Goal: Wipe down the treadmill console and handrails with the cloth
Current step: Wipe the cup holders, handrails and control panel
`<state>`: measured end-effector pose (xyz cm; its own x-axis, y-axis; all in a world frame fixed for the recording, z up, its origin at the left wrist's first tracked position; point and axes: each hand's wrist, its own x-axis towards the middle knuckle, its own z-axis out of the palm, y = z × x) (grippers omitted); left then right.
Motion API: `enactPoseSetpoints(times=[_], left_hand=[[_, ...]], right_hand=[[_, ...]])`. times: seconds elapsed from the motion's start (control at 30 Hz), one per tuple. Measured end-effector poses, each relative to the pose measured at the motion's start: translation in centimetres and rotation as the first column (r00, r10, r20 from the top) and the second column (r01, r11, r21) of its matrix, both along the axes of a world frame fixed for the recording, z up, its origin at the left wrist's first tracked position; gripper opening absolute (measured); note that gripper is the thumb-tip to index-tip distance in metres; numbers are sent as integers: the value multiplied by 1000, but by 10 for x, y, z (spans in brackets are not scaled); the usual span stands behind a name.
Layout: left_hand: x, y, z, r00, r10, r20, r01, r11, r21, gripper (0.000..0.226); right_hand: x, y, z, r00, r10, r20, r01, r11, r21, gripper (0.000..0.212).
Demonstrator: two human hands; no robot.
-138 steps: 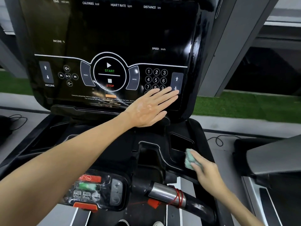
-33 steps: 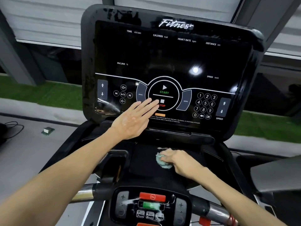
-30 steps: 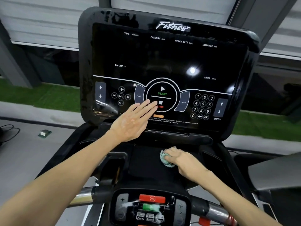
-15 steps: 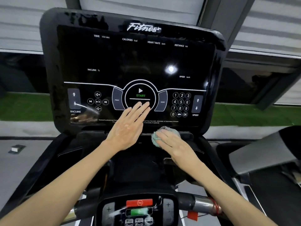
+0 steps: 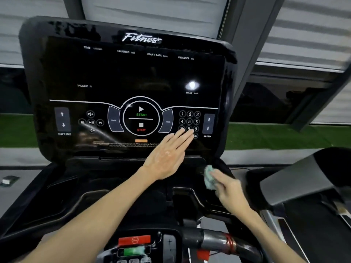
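Cloth (image 5: 209, 176), pale green and bunched into a wad, sits against the right rear corner of the black tray (image 5: 95, 179), just below the lower right corner of the console (image 5: 133, 76). The right hand (image 5: 228, 188) grips it at the fingertips. The hand is blurred, so the lie of the thumb cannot be told.

The left hand (image 5: 167, 158) lies flat on the lower right part of the console's glossy screen, with its fingers straight and close together. Its fingertips cover the bottom rows of the keypad (image 5: 190, 121), beside the OK key. It holds nothing. The two hands are near each other but apart.

The screen is dark, with the START and STOP marks in a ring at its middle and arrow keys at both sides. A bright light reflects above the keypad.

At the bottom edge, a small panel (image 5: 134, 249) carries a red button and a green one. A silver handrail (image 5: 218, 242) with a red band runs out to its right. Another treadmill (image 5: 303, 179) stands at the right, and a strip of grass (image 5: 284, 135) lies behind.
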<state>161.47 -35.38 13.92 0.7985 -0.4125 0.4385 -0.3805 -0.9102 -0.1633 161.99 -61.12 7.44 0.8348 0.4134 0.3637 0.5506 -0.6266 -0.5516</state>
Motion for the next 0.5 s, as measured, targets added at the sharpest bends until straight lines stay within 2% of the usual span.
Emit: enactPoseSetpoints(times=[0.1, 0.23, 0.37, 0.5], left_hand=[[5, -5, -7, 999, 32, -13, -31, 996, 83, 58], [8, -3, -8, 999, 51, 1, -51, 993, 111, 57], [8, -6, -13, 998, 69, 2, -69, 989, 128, 57], [9, -4, -14, 997, 82, -5, -81, 987, 139, 58]], right_hand=[[-4, 18, -21, 963, 171, -209, -195, 976, -95, 46], [-2, 31, -34, 928, 296, -228, -322, 942, -90, 49], [-3, -15, -43, 872, 378, -311, -416, 907, -65, 44], [-4, -68, -49, 874, 355, -331, -413, 902, -123, 43]])
